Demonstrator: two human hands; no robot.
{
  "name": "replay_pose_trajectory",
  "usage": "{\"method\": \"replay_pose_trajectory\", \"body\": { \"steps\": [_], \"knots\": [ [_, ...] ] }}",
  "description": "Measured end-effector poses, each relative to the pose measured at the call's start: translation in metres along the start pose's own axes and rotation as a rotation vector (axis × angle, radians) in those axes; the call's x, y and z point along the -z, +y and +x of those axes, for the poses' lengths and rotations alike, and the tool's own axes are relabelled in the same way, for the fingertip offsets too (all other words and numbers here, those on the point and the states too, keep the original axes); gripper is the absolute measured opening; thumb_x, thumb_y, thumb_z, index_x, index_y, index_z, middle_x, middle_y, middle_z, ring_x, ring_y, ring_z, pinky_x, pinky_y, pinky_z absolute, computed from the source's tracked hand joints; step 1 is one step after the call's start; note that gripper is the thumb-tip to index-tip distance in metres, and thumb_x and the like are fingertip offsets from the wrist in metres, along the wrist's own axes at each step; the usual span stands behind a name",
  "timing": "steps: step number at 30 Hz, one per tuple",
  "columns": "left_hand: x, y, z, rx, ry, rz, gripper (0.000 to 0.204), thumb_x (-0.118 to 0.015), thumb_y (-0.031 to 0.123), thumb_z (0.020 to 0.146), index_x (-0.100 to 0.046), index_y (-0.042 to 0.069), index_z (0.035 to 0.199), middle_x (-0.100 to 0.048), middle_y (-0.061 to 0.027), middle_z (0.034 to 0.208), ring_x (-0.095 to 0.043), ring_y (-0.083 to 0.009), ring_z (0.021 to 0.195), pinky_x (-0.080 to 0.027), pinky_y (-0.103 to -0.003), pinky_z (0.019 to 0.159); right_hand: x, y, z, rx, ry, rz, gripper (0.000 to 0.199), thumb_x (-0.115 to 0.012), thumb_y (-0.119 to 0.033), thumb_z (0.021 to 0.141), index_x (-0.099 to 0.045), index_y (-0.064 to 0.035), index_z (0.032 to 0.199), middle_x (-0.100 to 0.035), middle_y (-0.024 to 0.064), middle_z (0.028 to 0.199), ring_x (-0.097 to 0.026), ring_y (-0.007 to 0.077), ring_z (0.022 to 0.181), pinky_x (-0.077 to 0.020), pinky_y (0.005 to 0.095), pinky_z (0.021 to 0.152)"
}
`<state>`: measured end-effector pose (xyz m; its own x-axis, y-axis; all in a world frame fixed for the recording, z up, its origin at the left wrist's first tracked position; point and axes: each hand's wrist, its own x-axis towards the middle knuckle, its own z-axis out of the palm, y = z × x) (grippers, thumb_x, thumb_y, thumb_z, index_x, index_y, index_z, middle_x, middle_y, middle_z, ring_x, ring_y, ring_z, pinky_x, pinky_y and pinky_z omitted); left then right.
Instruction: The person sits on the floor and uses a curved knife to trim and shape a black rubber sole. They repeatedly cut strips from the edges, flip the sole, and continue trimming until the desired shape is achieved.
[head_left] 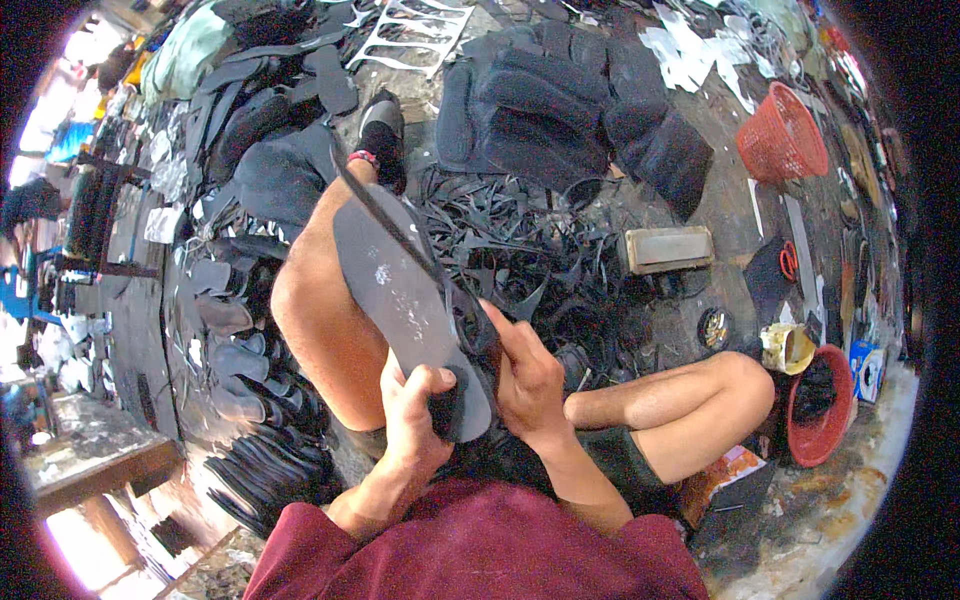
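A grey flat shoe sole point(390, 270) with pale smudges lies slanted in front of me, toe end up and to the left. My left hand point(415, 415) grips its heel end, the thumb pressed on a black patch there. Along the sole's right edge runs a thin black strip point(385, 222), whose free end sticks up past the toe. My right hand point(528, 380) is closed at that edge with its index finger stretched along the strip. What lies inside its curled fingers is mostly hidden.
Black scraps point(500, 230) are heaped between my legs. Around me lie dark padded sheets point(540, 100), stacked soles point(240, 370), a whitish block point(670, 248), red-handled scissors point(788, 262), a yellowish can point(785, 348) and two red baskets point(775, 140). A wooden bench point(110, 460) stands left.
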<state>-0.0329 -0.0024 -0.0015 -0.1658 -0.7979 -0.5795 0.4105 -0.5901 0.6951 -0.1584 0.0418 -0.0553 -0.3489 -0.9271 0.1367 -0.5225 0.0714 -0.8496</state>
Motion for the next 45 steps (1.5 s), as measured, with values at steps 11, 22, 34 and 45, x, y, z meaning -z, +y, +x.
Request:
{"method": "replay_pose_trajectory", "body": {
  "steps": [11,22,34,45],
  "knots": [
    [0.053,-0.001,0.012,-0.06,-0.101,0.27,0.071,-0.066,0.01,0.061,-0.051,0.001,0.13,-0.062,-0.0063,0.107,-0.059,-0.0191,0.099,-0.048,-0.032,0.09,-0.037,-0.009,0.086,-0.074,-0.046,0.373,0.038,-0.051,-0.017,0.102,-0.056,-0.0059,0.138,-0.069,0.0169,0.114,-0.069,0.0332,0.093,-0.0528,0.042,0.08],
    [0.05,0.014,0.003,-0.172,-0.269,0.503,0.074,-0.09,0.025,0.067,-0.055,0.0,0.128,-0.065,-0.006,0.111,-0.061,-0.0167,0.101,-0.048,-0.032,0.092,-0.01,-0.013,0.021,-0.122,0.106,0.125,0.036,-0.049,-0.03,0.105,-0.061,-0.0164,0.135,-0.068,0.0167,0.112,-0.067,0.0356,0.097,-0.0516,0.0398,0.084],
    [0.051,-0.038,0.013,0.777,-1.222,-1.016,0.093,-0.067,0.067,0.083,-0.027,0.011,0.145,-0.052,-0.0125,0.081,-0.053,-0.0158,0.044,-0.046,-0.027,0.039,0.009,0.041,0.002,-0.844,-0.012,1.569,0.046,-0.051,-0.056,0.098,-0.056,-0.0148,0.119,-0.069,0.0118,0.093,-0.065,0.0247,0.057,-0.054,0.0424,0.049],
    [0.042,-0.008,0.011,0.202,-0.573,0.209,0.076,-0.076,0.02,0.086,-0.04,-0.002,0.149,-0.054,-0.0126,0.143,-0.059,-0.0232,0.122,-0.047,-0.039,0.104,0.091,0.043,0.058,-0.707,0.473,0.919,0.032,-0.078,-0.019,0.085,-0.065,-0.0103,0.113,-0.067,0.0012,0.094,-0.06,0.0119,0.061,-0.0465,0.0265,0.047]
  ]
}}
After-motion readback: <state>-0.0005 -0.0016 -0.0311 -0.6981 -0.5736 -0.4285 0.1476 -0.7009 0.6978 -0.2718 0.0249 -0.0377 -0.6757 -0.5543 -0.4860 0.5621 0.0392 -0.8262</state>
